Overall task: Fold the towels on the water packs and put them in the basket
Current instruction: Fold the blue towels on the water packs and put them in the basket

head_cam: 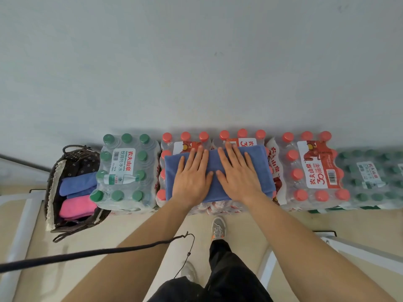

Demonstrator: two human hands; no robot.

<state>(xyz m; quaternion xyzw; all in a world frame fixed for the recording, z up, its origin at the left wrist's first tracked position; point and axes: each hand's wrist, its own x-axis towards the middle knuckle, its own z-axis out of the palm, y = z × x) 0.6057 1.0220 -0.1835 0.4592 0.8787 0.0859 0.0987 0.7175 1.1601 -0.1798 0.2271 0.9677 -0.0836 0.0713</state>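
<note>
A blue towel (213,159), folded into a rectangle, lies on top of the red-capped water packs (185,140) in the middle of the row. My left hand (192,177) presses flat on its left half with fingers straight. Beside it my right hand (236,175) lies flat on the right half, fingers spread. A dark woven basket (52,186) stands on the floor at the far left, holding a folded blue towel (76,184) and a folded pink towel (76,207).
A green-capped water pack (124,171) stands between the basket and the towel. More packs, red-capped (314,171) and green-capped (370,177), continue to the right against the grey wall. White metal frames flank my legs, and a black cord (109,251) crosses low left.
</note>
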